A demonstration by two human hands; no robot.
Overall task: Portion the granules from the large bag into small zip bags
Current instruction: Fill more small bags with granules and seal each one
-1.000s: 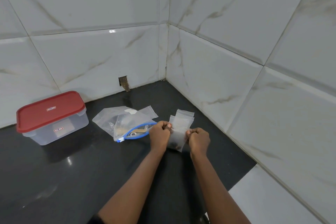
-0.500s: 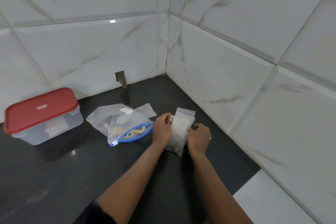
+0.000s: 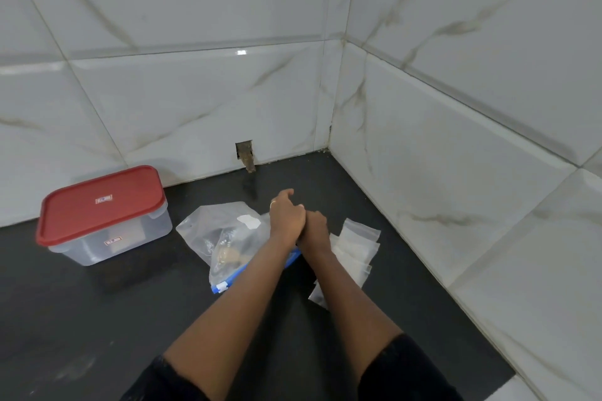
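On the glossy black countertop [image 3: 97, 319], set into a corner of white marble-veined wall tiles [image 3: 182, 101], the large clear plastic bag with a blue zip strip [image 3: 224, 238] lies flat and serves as the landmark here. Some brownish granules show through its film near the blue strip, and a white label patch sits on its far side. Both forearms cross over the right part of this bag. The left hand [image 3: 286, 218] is above the bag's far right corner, its fingers curled inward and a ring on one finger; whether it grips anything cannot be told. The right hand [image 3: 314, 231] is pressed against the left hand, just to the right of the bag, fingers curled under and hidden, so what it holds, if anything, cannot be told either. To the right of the large bag, close by it, a loose stack of small clear zip bags [image 3: 355, 247] lies on the countertop, partly covered by the right forearm; one small bag corner pokes out nearer the person. Well to the left of the large bag stands a clear rectangular plastic box with a red lid [image 3: 101, 205], shut, close to the back wall. Behind the large bag, a small rough hole [image 3: 245, 155] shows in the wall at counter level.
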